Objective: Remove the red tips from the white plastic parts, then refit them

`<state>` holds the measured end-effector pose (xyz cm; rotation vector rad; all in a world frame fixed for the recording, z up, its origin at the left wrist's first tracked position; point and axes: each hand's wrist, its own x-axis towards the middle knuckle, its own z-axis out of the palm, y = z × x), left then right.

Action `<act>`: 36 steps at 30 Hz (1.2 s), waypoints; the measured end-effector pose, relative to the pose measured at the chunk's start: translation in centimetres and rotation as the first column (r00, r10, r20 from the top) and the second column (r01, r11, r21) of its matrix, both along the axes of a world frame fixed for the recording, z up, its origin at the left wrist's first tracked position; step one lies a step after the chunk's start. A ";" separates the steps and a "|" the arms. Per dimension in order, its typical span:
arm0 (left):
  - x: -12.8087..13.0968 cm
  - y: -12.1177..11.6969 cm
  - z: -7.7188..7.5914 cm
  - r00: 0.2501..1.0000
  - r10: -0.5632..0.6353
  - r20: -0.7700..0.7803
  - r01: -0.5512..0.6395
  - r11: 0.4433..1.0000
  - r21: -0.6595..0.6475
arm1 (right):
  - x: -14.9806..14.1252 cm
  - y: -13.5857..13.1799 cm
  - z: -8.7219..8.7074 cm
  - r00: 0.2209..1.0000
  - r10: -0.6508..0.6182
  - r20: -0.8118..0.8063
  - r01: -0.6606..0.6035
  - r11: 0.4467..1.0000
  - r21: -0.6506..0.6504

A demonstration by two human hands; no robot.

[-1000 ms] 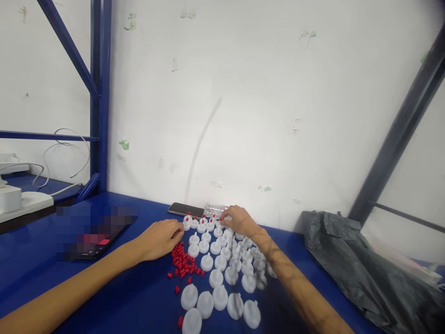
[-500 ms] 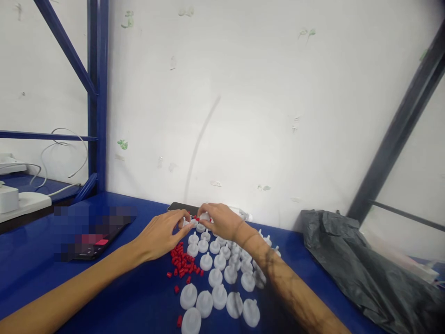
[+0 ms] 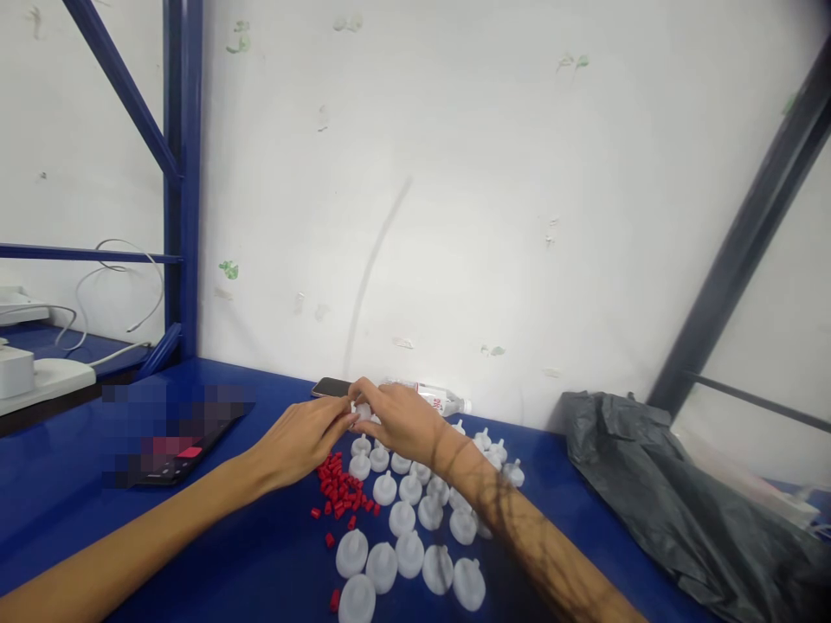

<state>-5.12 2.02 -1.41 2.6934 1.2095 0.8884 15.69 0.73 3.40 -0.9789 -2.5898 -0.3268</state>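
Several white plastic caps (image 3: 410,510) with small nozzles stand in rows on the blue table (image 3: 260,554). A pile of small red plugs (image 3: 341,491) lies just left of them. My left hand (image 3: 302,439) and my right hand (image 3: 397,421) meet above the far end of the rows. Both pinch one white cap (image 3: 362,412) between their fingertips. Whether a red plug is in the fingers is hidden.
A dark phone (image 3: 332,387) and a lying plastic bottle (image 3: 441,400) rest against the white wall. A black device (image 3: 178,457) lies at the left and a crumpled black plastic bag (image 3: 662,484) at the right. Blue steel frame posts (image 3: 182,173) stand at both sides.
My right hand has moved left from the far right end of the caps to meet my left hand. The two now pinch one cap together, and the bottle behind is uncovered.
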 end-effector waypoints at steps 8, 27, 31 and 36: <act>0.8 -0.5 0.0 0.996 -0.041 0.085 0.054 0.988 -0.147 | 2.1 1.3 0.5 0.966 -0.219 0.140 0.199 0.970 0.143; -1.4 2.2 -1.8 0.984 0.031 -0.174 -0.054 0.991 -0.125 | 7.2 5.3 -2.4 0.880 -0.459 0.122 0.469 0.880 -0.073; -1.5 2.2 -1.9 0.983 0.031 -0.180 -0.054 0.990 -0.128 | 7.6 5.6 -3.0 0.866 -0.465 0.183 0.488 0.866 -0.105; -1.4 1.8 -1.7 0.982 0.012 -0.189 -0.038 0.990 -0.137 | 7.8 5.6 -3.4 0.869 -0.458 0.188 0.482 0.870 -0.105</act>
